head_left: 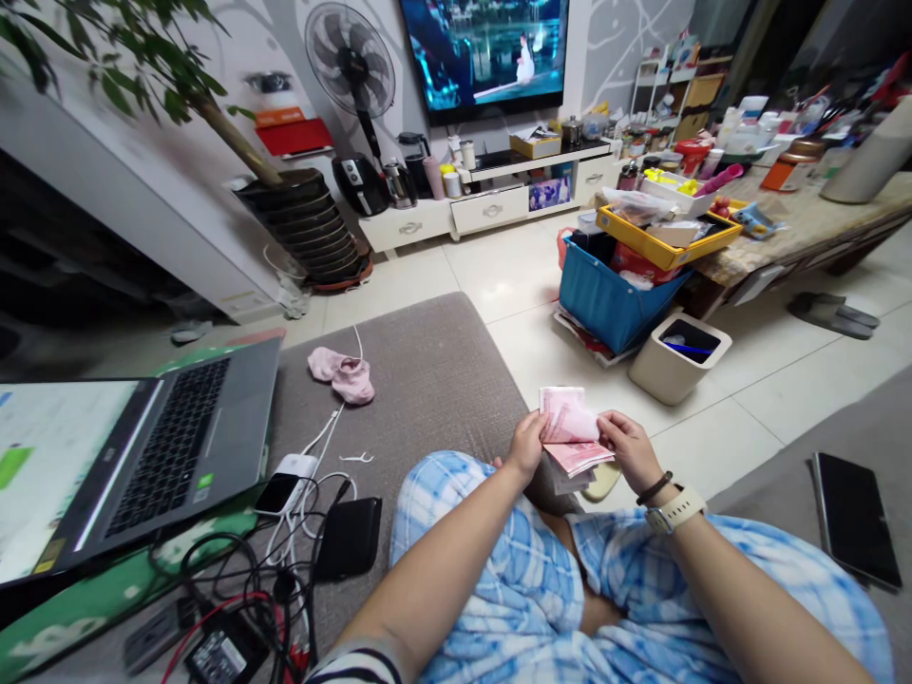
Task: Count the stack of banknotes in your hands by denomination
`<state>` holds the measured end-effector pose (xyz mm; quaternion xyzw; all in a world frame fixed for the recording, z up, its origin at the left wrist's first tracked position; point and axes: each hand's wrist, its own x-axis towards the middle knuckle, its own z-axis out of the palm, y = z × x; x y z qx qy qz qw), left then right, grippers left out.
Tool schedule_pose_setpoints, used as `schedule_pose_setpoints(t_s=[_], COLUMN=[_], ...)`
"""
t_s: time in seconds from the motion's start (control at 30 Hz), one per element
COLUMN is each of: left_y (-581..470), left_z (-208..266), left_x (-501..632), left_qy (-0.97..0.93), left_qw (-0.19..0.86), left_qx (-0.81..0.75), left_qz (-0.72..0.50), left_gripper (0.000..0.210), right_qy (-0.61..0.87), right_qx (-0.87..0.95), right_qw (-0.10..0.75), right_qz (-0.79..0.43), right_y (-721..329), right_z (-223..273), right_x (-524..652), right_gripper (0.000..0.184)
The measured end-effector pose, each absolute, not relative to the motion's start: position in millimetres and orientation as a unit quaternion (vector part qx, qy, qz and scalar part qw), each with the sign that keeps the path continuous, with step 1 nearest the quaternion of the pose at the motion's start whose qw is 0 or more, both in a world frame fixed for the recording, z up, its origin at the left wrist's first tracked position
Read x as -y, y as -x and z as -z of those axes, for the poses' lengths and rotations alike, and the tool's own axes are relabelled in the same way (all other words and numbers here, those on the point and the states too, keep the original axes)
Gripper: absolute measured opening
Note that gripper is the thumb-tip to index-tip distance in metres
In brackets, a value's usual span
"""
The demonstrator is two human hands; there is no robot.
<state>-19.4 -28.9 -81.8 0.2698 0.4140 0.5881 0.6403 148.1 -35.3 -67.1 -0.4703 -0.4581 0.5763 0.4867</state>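
Above my lap, both hands hold a small stack of pink banknotes (570, 423). My left hand (527, 442) is closed on the stack's left edge, its thumb on top. At the right edge my right hand (627, 442) pinches the upper note, which stands raised and bent over the rest. More folded paper pieces show below the stack, too small to make out. A watch with a pale strap (675, 511) and a dark band sit on my right wrist. Blue checked trousers (470, 560) cover my crossed legs beneath the hands.
An open laptop (178, 456), tangled cables, a black wallet-like case (349, 539) and pink socks (342, 373) lie on the grey sofa to the left. A tablet (855, 518) rests at right. Ahead stand a waste bin (676, 366) and a blue box (605, 294).
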Motion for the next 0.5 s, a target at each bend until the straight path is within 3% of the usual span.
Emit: schedule_pose_setpoints(t_s=[0.5], left_y=[19.6], left_z=[81.0], left_x=[29.7], left_qy=[-0.269], left_qw=[0.640], left_qx=[-0.420], left_qz=[-0.584], left_gripper=[0.033], right_qy=[0.471], right_qx=[0.458], right_qw=[0.488], right_qz=[-0.574], right_y=[-147.7], right_z=[66.7], right_x=[34.9], right_gripper=[0.026])
